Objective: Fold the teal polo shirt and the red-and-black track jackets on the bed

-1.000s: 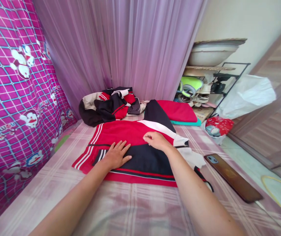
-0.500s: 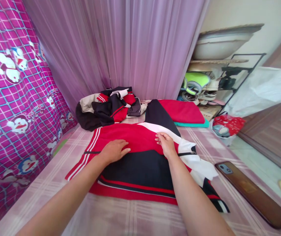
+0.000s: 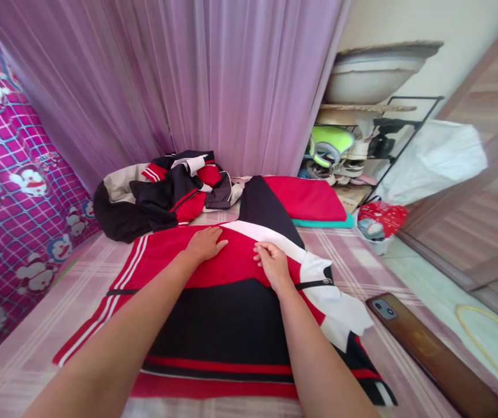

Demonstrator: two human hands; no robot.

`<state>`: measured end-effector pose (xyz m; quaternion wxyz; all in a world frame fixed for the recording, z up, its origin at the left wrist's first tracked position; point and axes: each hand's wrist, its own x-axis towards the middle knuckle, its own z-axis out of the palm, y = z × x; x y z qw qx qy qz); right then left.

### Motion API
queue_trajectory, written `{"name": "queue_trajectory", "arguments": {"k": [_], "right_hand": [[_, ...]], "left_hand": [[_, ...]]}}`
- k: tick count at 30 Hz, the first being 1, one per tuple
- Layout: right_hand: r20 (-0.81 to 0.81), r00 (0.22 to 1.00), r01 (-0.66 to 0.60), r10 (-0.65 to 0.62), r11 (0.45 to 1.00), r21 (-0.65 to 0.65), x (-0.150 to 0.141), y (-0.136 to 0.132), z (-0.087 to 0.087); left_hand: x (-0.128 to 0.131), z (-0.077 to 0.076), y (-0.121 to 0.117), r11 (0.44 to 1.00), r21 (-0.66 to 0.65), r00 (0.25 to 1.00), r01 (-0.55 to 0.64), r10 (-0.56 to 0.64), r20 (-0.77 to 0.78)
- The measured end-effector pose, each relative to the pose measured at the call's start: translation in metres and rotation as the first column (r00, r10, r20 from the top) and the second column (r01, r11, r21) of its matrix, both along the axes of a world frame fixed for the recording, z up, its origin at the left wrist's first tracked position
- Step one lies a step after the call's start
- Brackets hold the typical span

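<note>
A red, black and white zip-up track jacket (image 3: 231, 313) lies spread on the bed, its striped hem to the left and white collar to the right. Resting on its red upper part is my left hand (image 3: 205, 242), palm down with the fingers stretched out. My right hand (image 3: 271, 264) is over the red part near the white band, its fingers curled together against the thumb. Whether cloth is caught between those fingertips is hidden. One dark sleeve (image 3: 270, 203) stretches away from me past the white band.
Crumpled clothes (image 3: 166, 191) lie at the back left. Folded red cloth (image 3: 303, 197) sits on a teal piece at the back right. A brown-cased phone (image 3: 432, 354) lies right of the jacket. Beyond stands a shoe rack (image 3: 388, 122) by a purple curtain (image 3: 240, 87).
The view has shifted a little to the right and closer. My left hand has slid away from me across the red cloth toward its far edge. The right hand stays curled over the jacket.
</note>
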<state>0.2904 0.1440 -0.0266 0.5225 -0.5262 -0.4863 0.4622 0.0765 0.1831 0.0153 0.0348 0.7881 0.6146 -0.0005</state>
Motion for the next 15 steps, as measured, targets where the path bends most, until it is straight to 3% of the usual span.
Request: {"name": "queue_trajectory", "arguments": {"k": [7,12,15], "right_hand": [[0.021,0.990,0.141,-0.142,0.989,0.045,-0.002,0.001,0.002],[0.021,0.989,0.147,-0.149,0.987,0.068,-0.005,0.000,0.002],[0.004,0.988,0.156,-0.157,0.985,0.078,-0.006,0.000,0.001]], "left_hand": [[0.011,0.023,0.023,0.987,0.119,0.989,-0.112,0.122,-0.082],[0.018,0.031,0.045,0.976,0.073,0.970,-0.204,0.212,-0.122],[0.020,0.034,0.054,0.978,-0.003,0.965,-0.207,0.204,-0.163]]}}
